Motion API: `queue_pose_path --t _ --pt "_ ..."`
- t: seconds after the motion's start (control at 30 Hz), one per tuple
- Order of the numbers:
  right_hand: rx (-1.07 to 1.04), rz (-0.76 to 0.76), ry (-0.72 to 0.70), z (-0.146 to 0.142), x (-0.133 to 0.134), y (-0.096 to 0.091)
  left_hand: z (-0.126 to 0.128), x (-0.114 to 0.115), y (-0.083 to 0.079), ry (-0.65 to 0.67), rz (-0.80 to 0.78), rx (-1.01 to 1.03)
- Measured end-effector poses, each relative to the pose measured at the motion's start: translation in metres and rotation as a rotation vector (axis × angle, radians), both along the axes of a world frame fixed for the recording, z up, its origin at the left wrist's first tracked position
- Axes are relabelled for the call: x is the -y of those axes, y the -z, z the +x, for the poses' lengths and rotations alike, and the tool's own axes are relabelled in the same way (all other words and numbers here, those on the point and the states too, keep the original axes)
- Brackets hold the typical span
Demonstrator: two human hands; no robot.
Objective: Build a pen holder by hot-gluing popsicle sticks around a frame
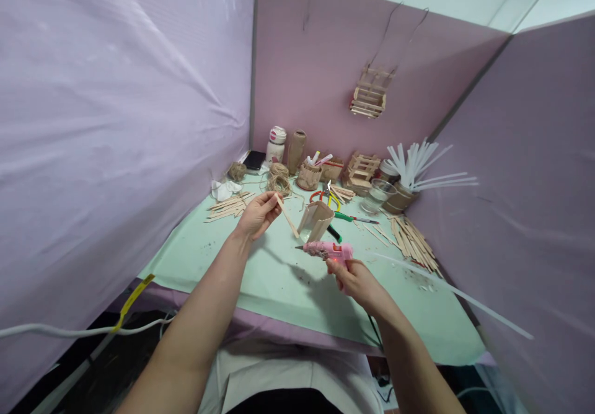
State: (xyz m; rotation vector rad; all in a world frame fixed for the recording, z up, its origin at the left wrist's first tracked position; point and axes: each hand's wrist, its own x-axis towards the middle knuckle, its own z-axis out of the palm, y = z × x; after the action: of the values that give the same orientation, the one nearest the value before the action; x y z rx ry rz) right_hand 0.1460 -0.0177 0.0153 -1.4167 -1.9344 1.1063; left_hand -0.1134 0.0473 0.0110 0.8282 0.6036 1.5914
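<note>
Stick pinched on the left, glue gun held on the right

Left of the frame's centre, a spread of loose sticks lies on the tabletop. Beside it my left grip is narrow, pinching the upper end of one flat wooden stick that slants down towards mid-frame. Just right of its lower end stands a cup-like wooden piece. In front of that, the pink glue gun points left, its nozzle just below the stick's lower end; I can't tell whether they touch. My right grip is wrapped round the gun. A long white rod stretches away to the lower right of the frame.

I judge this step to be gluing: I should hold the stick steady, squeeze lightly for a thin, even bead, keep my left grip well up from the likely hot tip, and mind that the rod doesn't snag
</note>
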Motion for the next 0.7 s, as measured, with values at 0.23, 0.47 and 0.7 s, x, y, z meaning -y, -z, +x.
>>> queue_pose_path --t 0.23,0.47,0.7 --pt "-0.065 -0.241 -0.086 -0.014 0.002 0.021 0.007 0.001 -0.001 -0.049 0.017 -0.103" --pt "0.327 0.184 -0.038 -0.017 0.012 0.026 0.023 0.001 0.007 -0.282 0.119 -0.560" --pt "0.407 0.260 -0.030 -0.011 0.013 0.016 0.032 0.006 0.011 -0.341 0.251 -0.750"
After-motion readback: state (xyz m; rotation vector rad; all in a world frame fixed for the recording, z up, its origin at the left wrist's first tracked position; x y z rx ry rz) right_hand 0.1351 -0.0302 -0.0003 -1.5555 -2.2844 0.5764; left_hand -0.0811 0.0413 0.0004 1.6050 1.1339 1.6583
